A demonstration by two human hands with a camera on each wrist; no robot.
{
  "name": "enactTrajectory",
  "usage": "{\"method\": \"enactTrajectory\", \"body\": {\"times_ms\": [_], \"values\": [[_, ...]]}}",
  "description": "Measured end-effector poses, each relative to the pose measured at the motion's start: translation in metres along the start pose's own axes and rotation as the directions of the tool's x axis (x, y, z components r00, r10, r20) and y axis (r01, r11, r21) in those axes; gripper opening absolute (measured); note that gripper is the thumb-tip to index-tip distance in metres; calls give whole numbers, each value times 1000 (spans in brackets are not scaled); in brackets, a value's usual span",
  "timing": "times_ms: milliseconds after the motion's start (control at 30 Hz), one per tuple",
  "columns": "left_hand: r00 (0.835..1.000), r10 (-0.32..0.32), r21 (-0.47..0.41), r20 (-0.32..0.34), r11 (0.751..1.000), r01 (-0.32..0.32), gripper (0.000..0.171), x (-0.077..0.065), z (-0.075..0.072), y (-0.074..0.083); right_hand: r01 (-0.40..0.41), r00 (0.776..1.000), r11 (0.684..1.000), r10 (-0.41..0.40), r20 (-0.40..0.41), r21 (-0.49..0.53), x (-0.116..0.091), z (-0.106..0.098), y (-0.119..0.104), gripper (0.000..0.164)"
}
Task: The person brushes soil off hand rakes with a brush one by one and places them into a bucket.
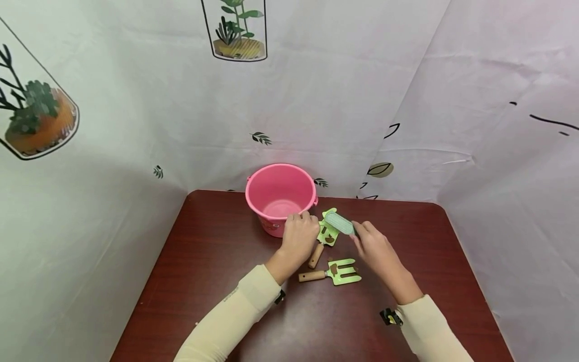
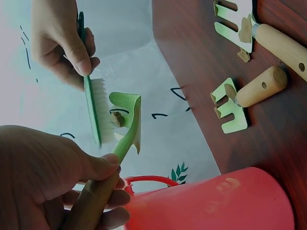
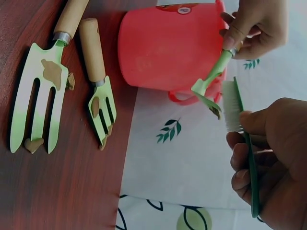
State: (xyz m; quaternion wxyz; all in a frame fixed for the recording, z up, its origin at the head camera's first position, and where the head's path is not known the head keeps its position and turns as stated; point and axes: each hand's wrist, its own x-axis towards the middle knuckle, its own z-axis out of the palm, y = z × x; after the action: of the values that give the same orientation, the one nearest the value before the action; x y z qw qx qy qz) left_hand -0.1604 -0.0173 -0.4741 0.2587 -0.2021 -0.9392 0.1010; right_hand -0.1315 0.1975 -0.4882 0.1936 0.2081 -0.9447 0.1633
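Note:
My left hand (image 1: 300,235) grips the wooden handle of a small green garden rake (image 2: 126,100) with a bent head, its thumb along the green neck. A brown lump (image 2: 116,119) clings to that head. My right hand (image 1: 374,246) holds a green brush (image 3: 251,167) with pale bristles (image 3: 231,106), which point at the rake head from close by. In the head view the back of the brush (image 1: 339,222) overlaps green tools below it. My left fingers hide most of the rake's handle there.
A pink bucket (image 1: 264,211) stands at the back of the brown table (image 1: 217,261), behind my left hand. Two green forks with wooden handles, a larger fork (image 1: 345,276) and a smaller fork (image 3: 103,105), lie on the table with brown patches. Printed cloth (image 1: 316,115) hangs around it.

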Motion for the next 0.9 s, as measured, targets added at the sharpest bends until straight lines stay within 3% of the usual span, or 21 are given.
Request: {"method": "enactTrajectory", "body": {"times_ms": [467,900], "values": [[1000,19,-3,-10,1000,-19,17,-3,2,2,-55,997,997,57,52,-50,3,-4,-2,34],[1000,21,3,3,1000,-21,16,-5,1,1,-45,999,999,45,5,-21,-4,-4,7,34]]}}
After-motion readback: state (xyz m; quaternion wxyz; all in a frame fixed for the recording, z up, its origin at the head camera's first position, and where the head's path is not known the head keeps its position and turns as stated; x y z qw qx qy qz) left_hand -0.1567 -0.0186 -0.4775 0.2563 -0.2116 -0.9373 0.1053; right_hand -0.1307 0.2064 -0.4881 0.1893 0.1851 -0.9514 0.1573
